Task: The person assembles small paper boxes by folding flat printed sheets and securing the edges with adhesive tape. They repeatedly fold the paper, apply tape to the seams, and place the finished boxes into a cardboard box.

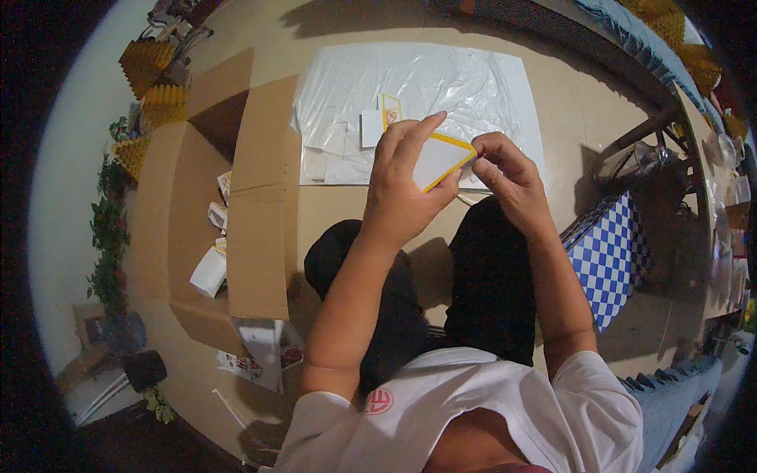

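Note:
Above my knees, my left hand (400, 183) grips a small white folded paper piece with yellow edges (441, 160), its fingers along the left side and thumb underneath. My right hand (514, 180) pinches the right corner of that same piece between thumb and fingers. Whether it is a finished box or a part-folded carton I cannot tell. Just beyond my left hand, a white card piece with a yellow-edged flap (371, 128) lies on a plastic-covered white sheet (493, 87). Flat white pieces (335, 167) rest on the sheet's near left part.
To the left stands a large open cardboard box (264, 236) with small white cartons (209, 272) inside. A blue-and-white checkered bag (605, 260) sits at my right, by a wooden-legged table (694, 150). White printed sheets (264, 351) lie near the box's lower end.

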The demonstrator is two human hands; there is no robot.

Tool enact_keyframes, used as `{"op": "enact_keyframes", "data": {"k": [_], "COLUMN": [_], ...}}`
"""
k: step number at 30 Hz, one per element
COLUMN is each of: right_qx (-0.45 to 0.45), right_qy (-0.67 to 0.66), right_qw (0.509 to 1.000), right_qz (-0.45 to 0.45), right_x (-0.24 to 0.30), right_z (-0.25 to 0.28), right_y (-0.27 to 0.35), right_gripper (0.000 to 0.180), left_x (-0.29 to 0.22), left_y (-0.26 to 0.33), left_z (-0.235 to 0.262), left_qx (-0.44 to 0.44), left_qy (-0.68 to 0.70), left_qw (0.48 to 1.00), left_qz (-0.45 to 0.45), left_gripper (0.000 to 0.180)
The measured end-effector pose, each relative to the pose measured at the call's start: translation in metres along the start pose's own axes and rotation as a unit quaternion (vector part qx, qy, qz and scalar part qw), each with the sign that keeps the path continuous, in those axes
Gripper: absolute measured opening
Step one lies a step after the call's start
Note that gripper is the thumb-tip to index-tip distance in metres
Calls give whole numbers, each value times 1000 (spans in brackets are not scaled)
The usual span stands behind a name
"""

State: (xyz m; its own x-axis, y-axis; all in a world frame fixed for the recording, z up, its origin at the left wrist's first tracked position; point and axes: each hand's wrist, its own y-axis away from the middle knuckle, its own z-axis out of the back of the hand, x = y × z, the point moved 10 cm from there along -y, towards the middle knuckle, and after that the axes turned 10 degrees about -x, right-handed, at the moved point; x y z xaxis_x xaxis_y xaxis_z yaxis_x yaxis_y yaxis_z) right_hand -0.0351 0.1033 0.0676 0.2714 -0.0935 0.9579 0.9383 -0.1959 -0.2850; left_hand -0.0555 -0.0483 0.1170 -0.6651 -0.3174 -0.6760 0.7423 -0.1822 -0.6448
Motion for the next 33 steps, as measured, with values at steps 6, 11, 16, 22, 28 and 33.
{"op": "enact_keyframes", "data": {"k": [6,11,16,22,28,33], "right_qx": [-5,8,53,-8,47,67], "right_qy": [-42,-77,-49,-14,193,226], "right_qw": [998,995,992,999,972,964], "right_qz": [-39,-68,-99,-32,125,124], "right_x": [-4,-11,-14,14,42,45], "right_z": [4,7,5,6,-9,-13], "right_y": [-1,7,11,11,13,15], "right_gripper": [13,13,19,23,21,20], "left_x": [29,55,68,67,60,59], "left_y": [7,29,44,52,56,62], "left_z": [2,-17,-24,-32,-39,-47], "left_qx": [-23,52,82,102,134,157], "left_qy": [232,412,383,366,330,311], "left_qw": [957,835,823,825,844,851], "left_qz": [170,362,411,418,401,393], "left_gripper": [60,34,30,20,15,15]}}
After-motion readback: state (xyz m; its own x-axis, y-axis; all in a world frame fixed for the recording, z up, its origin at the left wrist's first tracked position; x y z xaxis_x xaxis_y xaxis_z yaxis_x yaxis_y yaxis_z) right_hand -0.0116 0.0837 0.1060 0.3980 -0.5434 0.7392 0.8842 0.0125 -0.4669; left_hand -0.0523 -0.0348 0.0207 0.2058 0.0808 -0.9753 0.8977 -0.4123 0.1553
